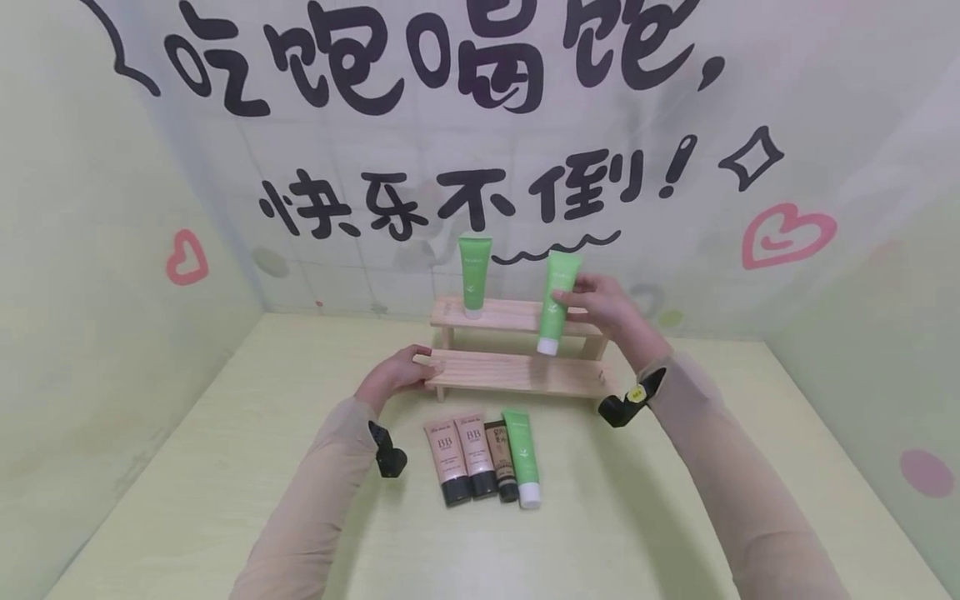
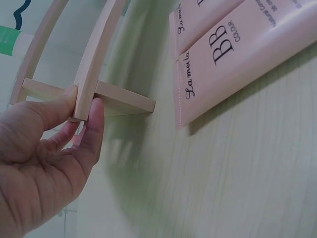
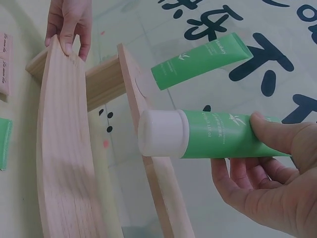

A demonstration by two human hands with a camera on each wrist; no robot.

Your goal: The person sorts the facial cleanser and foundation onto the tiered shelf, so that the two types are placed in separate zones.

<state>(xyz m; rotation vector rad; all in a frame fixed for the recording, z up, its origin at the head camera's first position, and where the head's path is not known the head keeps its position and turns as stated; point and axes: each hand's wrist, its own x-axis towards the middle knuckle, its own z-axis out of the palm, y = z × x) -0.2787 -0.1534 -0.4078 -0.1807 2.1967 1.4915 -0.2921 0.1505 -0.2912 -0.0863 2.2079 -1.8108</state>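
Note:
My right hand (image 1: 600, 308) holds a green tube (image 3: 223, 134) with a white cap, cap tilted down, in front of the upper step of a two-step wooden rack (image 1: 517, 375). Thumb and fingers pinch the tube's sides in the right wrist view. At the rack's left end, my left hand (image 2: 54, 153) pinches the lower step's edge between thumb and fingers. Another green tube (image 1: 474, 275) stands upright on its cap on the upper step, toward the left.
Before the rack lie two pink BB tubes (image 1: 446, 458) with black caps, a brown tube (image 1: 499, 454) and a third green tube (image 1: 522, 454), side by side on the pale table (image 1: 600, 533). Close behind the rack rises a printed backdrop (image 1: 360, 275).

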